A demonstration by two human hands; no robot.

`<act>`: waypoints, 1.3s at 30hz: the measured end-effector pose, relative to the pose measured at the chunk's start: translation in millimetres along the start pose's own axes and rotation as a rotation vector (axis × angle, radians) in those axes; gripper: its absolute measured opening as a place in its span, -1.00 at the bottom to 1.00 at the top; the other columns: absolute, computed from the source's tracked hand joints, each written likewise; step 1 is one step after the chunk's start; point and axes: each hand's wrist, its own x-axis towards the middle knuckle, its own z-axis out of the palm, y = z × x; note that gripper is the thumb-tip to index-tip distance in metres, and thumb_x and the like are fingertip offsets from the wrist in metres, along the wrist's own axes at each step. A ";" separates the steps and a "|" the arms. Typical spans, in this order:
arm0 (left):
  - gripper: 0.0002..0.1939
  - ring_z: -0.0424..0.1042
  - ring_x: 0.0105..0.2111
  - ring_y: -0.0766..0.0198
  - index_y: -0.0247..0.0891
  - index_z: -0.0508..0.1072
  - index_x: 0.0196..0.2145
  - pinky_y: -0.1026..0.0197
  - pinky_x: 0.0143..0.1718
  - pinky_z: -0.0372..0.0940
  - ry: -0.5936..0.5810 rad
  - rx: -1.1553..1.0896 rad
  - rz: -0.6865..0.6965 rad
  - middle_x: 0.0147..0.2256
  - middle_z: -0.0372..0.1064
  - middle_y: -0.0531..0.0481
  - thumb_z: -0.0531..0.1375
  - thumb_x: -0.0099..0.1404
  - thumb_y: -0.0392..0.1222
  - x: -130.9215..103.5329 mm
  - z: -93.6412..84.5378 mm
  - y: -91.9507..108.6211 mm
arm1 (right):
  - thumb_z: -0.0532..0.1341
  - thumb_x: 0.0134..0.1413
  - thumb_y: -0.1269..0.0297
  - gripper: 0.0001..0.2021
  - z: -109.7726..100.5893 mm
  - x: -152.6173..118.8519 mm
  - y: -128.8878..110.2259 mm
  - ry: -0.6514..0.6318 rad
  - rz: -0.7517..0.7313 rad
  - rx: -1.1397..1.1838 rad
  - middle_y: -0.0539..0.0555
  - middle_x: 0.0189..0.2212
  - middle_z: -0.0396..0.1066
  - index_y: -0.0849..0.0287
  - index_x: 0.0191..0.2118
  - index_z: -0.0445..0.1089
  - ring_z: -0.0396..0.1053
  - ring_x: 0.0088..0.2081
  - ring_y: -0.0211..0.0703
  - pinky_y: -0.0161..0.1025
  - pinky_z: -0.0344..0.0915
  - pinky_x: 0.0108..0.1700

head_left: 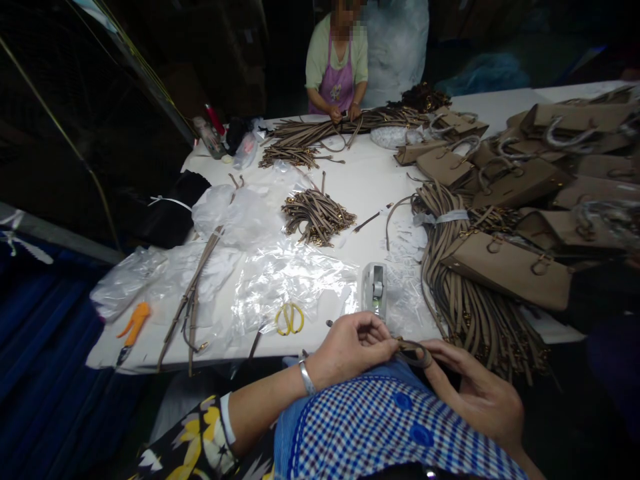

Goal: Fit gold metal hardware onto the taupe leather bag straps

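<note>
Close to my lap, at the table's front edge, a narrow taupe strap [417,353] curves in a small loop between my hands. My left hand [357,343], with a silver bangle at the wrist, pinches the strap at a brass-coloured part. The fingers of my right hand [473,383] close on the loop's other side. Just beyond my left hand stands a grey tape dispenser [375,290]. Yellow-handled scissors [289,319] lie on clear plastic to the left. A thick bundle of taupe straps [450,267] hangs over the table edge on the right.
Taupe handbags [510,267] pile up along the right side. A heap of short straps [317,217] lies mid-table. Orange-handled pliers [134,327] and plastic bags [135,280] are at left. Across the table, a person in a purple apron [336,83] handles straps.
</note>
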 end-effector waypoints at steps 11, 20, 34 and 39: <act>-0.83 0.31 -0.50 0.42 -0.36 0.43 -0.41 0.33 -0.38 0.27 0.048 -0.024 -0.019 -0.49 0.36 0.04 0.33 0.11 -0.22 1.2 1.2 0.9 | 0.22 0.15 0.26 -0.81 -9.9 6.1 -10.3 -0.046 -0.281 -0.220 -0.04 -0.30 0.60 -0.04 -0.15 0.54 0.57 -0.35 -0.04 -0.18 0.49 -0.13; -0.80 0.31 -0.51 0.44 -0.37 0.43 -0.42 0.36 -0.41 0.26 0.096 -0.042 -0.002 -0.50 0.36 0.05 0.34 0.10 -0.18 2.9 3.4 -4.4 | 0.17 0.16 0.35 -0.66 -20.9 11.4 5.2 -0.349 -0.512 -0.220 -0.10 -0.08 0.53 -0.10 0.02 0.46 0.55 -0.16 -0.06 -0.24 0.46 -0.05; -0.72 0.41 -0.40 0.39 -0.35 0.48 -0.29 0.30 -0.27 0.30 -0.068 -0.147 -0.075 -0.40 0.42 0.01 0.37 0.08 -0.15 -2.6 -2.0 1.9 | 0.24 0.15 0.31 -0.88 0.0 12.2 0.3 -0.176 -0.135 0.034 -0.01 -0.26 0.49 0.02 -0.18 0.44 0.50 -0.27 -0.19 -0.38 0.45 -0.23; -0.76 0.37 -0.42 0.43 -0.33 0.47 -0.30 0.30 -0.26 0.29 -0.111 -0.087 -0.131 -0.39 0.40 0.04 0.35 0.03 -0.30 3.5 -2.4 1.2 | 0.26 0.13 0.35 -0.89 0.7 8.3 -4.2 -0.146 -0.138 0.104 0.00 -0.31 0.51 0.01 -0.21 0.46 0.50 -0.29 -0.15 -0.31 0.45 -0.24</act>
